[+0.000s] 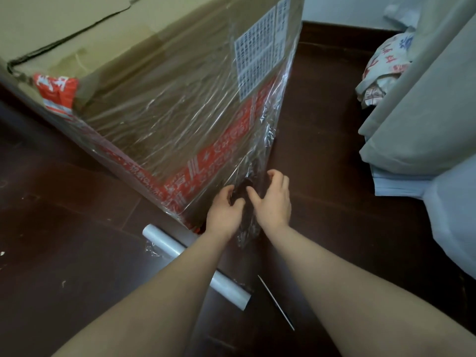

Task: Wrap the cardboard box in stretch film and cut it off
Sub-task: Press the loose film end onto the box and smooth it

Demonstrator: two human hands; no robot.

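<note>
A large cardboard box [144, 81] with red printed tape and a white label stands on the dark wooden floor, its near side covered in clear stretch film [185, 119]. At the box's lower near corner a loose, crumpled tail of film [248, 228] hangs down. My left hand [225, 210] and my right hand [273, 199] both pinch this loose film with curled fingers, close together beside the corner. The white film roll [164, 244] lies on the floor under my left forearm. A thin knife-like blade [275, 302] lies on the floor beside the roll's near end.
Pale curtain fabric [422, 104] hangs at the right, with a printed bag [383, 65] tucked behind it and a white sheet [453, 220] below. Small scraps of film lie on the floor at the left. A black cord [67, 38] runs across the box top.
</note>
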